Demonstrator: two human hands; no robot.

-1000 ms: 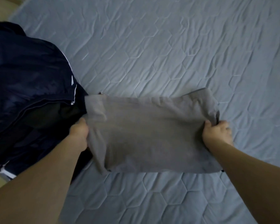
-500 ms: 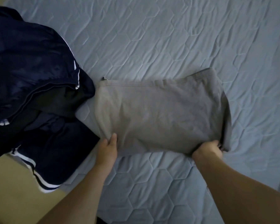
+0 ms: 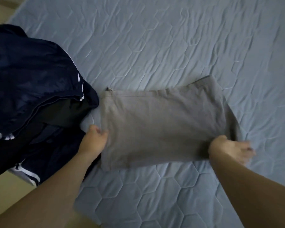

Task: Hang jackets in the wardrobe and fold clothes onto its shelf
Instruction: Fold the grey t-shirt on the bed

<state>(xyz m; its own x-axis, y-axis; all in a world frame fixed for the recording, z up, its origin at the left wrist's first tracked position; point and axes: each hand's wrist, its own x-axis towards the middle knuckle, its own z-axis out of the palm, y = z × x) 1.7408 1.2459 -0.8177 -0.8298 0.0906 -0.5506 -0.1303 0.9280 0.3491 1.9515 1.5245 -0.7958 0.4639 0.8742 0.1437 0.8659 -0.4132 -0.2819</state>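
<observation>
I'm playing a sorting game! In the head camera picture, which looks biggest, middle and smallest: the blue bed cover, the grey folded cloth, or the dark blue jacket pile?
1. Blue bed cover, biggest by far.
2. Dark blue jacket pile and grey folded cloth look about alike; the pile runs off the picture, so I can't rank them.

A folded garment [image 3: 161,127] lies flat on the bed cover [image 3: 155,46], toward its near side. A heap of jackets [image 3: 31,96] sits to its left at the bed's left edge, touching the garment's far left corner. The left hand [image 3: 95,139] meets the garment's left edge; the right hand [image 3: 230,149], blurred, seems to rest at its near right corner.
</observation>
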